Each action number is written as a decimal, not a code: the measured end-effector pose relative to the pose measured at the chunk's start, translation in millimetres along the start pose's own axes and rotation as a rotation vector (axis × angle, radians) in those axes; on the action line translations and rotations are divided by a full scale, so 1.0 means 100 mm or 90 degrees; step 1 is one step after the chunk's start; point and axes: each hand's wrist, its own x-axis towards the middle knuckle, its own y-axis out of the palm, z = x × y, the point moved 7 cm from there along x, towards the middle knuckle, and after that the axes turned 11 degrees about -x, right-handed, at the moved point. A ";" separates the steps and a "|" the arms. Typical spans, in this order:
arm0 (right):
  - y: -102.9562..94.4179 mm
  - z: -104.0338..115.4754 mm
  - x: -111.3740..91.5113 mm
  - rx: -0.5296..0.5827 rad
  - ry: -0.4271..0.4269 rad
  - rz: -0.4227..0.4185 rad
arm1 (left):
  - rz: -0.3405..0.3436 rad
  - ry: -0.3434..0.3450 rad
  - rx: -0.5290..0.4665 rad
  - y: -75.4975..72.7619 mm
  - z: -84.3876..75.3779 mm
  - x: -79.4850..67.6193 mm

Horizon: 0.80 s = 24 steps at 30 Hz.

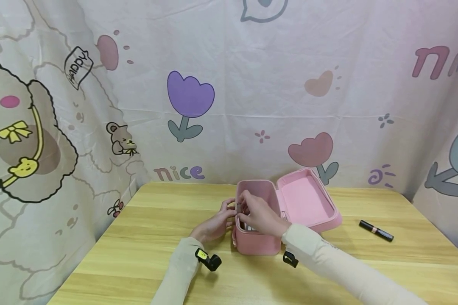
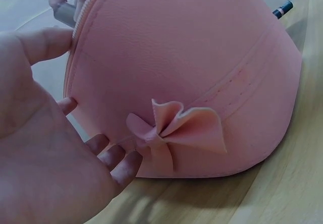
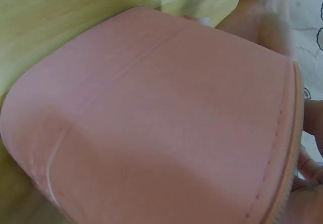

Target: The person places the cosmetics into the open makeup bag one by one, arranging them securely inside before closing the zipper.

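A pink bow-trimmed zip case [image 1: 258, 245] stands on the table with its lid [image 1: 307, 199] folded open to the right. At its left side, my left hand [image 1: 216, 222] holds the case, thumb at the zipped rim and fingertips against the outer wall near the bow [image 2: 189, 128]. My right hand [image 1: 261, 214] reaches over the opening and pinches a small grey-brown cylinder [image 2: 64, 13] beside the left rim. White items show inside below that hand, mostly hidden. In the right wrist view the case wall [image 3: 166, 118] fills most of the picture.
A black tube with a pinkish band [image 1: 376, 231] lies on the wooden table [image 1: 156, 254] to the right of the lid. A printed curtain [image 1: 244, 84] hangs directly behind the table and along its sides.
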 end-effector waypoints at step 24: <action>-0.08 0.01 -0.02 -0.205 0.038 0.082 | 0.000 0.000 0.000 0.00 0.01 0.02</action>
